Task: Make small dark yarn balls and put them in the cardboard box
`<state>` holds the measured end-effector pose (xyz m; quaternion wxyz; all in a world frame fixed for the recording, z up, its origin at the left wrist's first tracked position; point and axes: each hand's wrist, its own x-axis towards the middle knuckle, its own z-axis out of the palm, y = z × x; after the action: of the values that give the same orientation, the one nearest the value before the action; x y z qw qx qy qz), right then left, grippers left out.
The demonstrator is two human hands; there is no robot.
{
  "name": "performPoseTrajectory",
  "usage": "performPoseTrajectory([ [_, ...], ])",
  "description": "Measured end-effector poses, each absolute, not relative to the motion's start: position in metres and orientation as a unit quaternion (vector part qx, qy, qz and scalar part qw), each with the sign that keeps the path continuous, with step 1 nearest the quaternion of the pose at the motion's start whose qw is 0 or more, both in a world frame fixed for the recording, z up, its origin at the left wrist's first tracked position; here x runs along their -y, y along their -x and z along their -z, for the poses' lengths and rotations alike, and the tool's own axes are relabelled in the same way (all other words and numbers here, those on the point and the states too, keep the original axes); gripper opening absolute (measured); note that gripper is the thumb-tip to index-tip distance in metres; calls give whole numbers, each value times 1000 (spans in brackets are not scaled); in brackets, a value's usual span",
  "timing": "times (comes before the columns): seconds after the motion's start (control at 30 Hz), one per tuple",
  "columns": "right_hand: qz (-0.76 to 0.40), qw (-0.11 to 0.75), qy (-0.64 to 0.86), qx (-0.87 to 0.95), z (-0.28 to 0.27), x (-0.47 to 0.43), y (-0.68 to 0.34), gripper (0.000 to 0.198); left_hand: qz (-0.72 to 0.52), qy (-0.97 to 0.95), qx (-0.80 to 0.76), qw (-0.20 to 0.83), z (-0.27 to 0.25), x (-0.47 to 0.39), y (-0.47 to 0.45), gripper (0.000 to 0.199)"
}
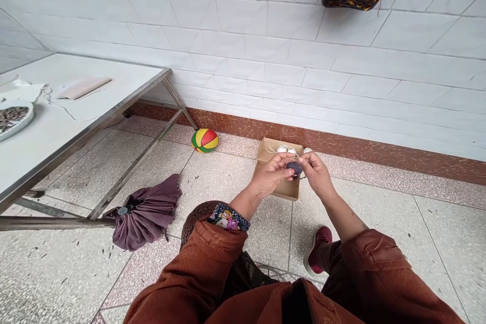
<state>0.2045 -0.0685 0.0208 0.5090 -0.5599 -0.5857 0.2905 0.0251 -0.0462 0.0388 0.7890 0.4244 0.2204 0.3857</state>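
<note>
A small dark purple-grey ball of yarn (293, 167) sits in the fingers of my left hand (271, 173), which are closed round it. My right hand (316, 173) is pinched shut at the ball's upper right side. What its fingertips grip is too small to make out, though a thin pale strand shows near them. Below the ball hangs a short dark end. Beneath both hands an open cardboard box (286, 190) stands on the floor, partly hidden by them. White balls of yarn (282, 149) with loose strands lie at its far end.
At left stands a metal-framed white table (76, 73) bearing a plate (28, 120) and a pale pink folded item (85, 88). A purple cloth bag (150, 212) hangs by its frame. A coloured ball (205, 140) rests near the wall. Upper right hangs a black basket (353, 0).
</note>
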Motion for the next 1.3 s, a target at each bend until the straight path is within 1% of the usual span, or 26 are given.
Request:
performPoseTrajectory([
  [0.1,-276,465,566,622,-14,71,-201,32,-404,-401,-228,790,-38,44,-25,47],
  [0.2,-243,410,563,675,-11,78,-196,28,-422,-396,-255,775,-36,42,-24,44],
  [0.3,-224,388,529,721,-16,87,-192,25,-439,-423,-284,740,-36,40,-21,40],
  [0.4,-241,393,483,744,-29,94,-194,22,-444,-460,-316,701,-37,40,-19,37],
  [0.5,-251,425,483,723,-40,93,-201,21,-415,-490,-337,689,-36,40,-18,34],
  [0.57,-244,460,509,685,-41,89,-207,22,-393,-496,-323,703,-34,40,-19,34],
  [0.67,-240,492,546,634,-34,80,-213,23,-368,-475,-274,751,-32,42,-21,42],
  [0.77,-256,481,558,626,-21,75,-213,25,-352,-440,-236,792,-34,44,-22,47],
  [0.93,-256,431,557,661,-5,80,-202,21,-385,-380,-229,809,-36,45,-24,39],
  [1.03,-225,415,532,703,-4,86,-196,21,-405,-372,-244,799,-34,43,-25,38],
  [1.17,-203,396,508,738,-15,93,-197,20,-431,-414,-277,753,-33,39,-25,36],
  [1.3,-191,416,492,741,-30,94,-206,19,-409,-455,-305,730,-31,38,-23,35],
])
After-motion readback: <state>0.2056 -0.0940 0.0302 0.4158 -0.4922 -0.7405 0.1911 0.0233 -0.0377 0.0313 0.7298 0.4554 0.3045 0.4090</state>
